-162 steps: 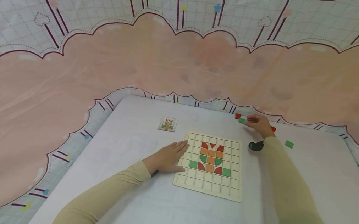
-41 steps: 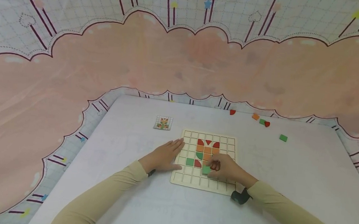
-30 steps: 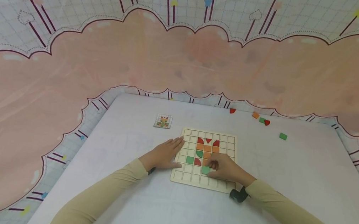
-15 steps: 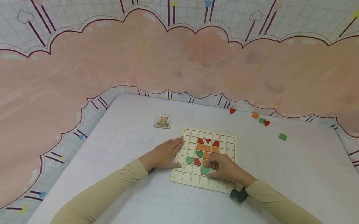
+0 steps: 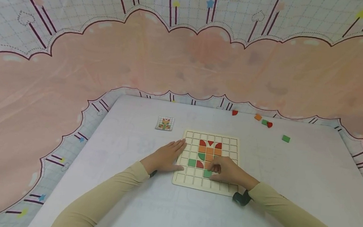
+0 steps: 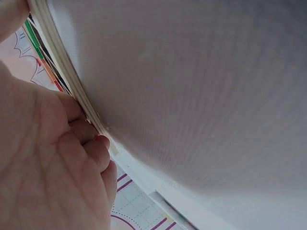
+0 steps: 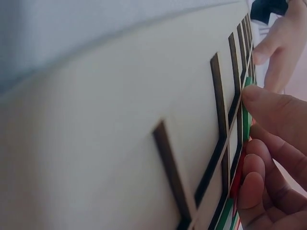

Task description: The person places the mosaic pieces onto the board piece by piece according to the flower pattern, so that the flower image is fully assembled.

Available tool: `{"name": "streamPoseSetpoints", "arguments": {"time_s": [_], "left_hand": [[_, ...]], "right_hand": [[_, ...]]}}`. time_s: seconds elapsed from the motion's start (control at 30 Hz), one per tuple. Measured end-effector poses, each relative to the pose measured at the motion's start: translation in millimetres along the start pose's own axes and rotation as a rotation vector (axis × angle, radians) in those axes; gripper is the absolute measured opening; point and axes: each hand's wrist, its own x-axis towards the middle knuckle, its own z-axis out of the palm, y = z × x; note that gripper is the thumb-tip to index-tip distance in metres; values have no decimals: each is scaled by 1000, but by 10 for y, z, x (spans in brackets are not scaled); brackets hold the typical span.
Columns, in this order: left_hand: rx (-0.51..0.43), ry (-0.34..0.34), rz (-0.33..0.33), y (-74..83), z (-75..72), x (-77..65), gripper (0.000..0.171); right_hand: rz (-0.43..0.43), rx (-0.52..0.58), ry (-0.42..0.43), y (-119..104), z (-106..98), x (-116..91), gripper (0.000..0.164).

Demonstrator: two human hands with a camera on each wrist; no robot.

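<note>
A pale wooden grid board [image 5: 188,181] lies on the table with red, orange and green tiles set in its cells as a flower shape. My left hand [image 5: 164,158] rests at the board's left edge, fingers stretched onto it. Over the lower middle of the board, my right hand [image 5: 229,171] pinches a green square tile [image 5: 207,173] between thumb and finger, its other fingers curled. That tile sits just below the orange column. In the right wrist view the thumb touches the green tile [image 7: 246,115]. Tiles on the flower's right side are partly hidden by this hand.
A small pattern card [image 5: 165,123] with a flower picture lies behind the left hand. Along the far right lie a red tile [image 5: 235,112], an orange tile [image 5: 258,117], a green tile [image 5: 264,122] touching a red one [image 5: 269,125], and another green tile [image 5: 286,138].
My right hand came from the loose tiles at the far right to the board with a green tile. Over the last second it barely moves, the tile settling slightly nearer me. My left hand stays put.
</note>
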Motion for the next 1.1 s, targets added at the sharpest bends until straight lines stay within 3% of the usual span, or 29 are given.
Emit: {"name": "streamPoseSetpoints", "arguments": {"time_s": [0.23, 0.4, 0.7, 0.83, 1.1], "left_hand": [[-4, -7, 2, -12, -14, 13, 91], [-18, -14, -1, -3, -1, 7, 92], [-9, 0, -9, 11, 29, -21, 91], [-14, -1, -4, 13, 31, -22, 91], [18, 3, 3, -12, 46, -3, 91]], "right_hand": [[36, 13, -14, 4, -50, 18, 18], [7, 58, -39, 56, -153, 28, 18], [-6, 87, -71, 312, -594, 81, 22], [39, 90, -22, 491, -873, 62, 25], [139, 138, 155, 867, -1408, -2, 33]]}}
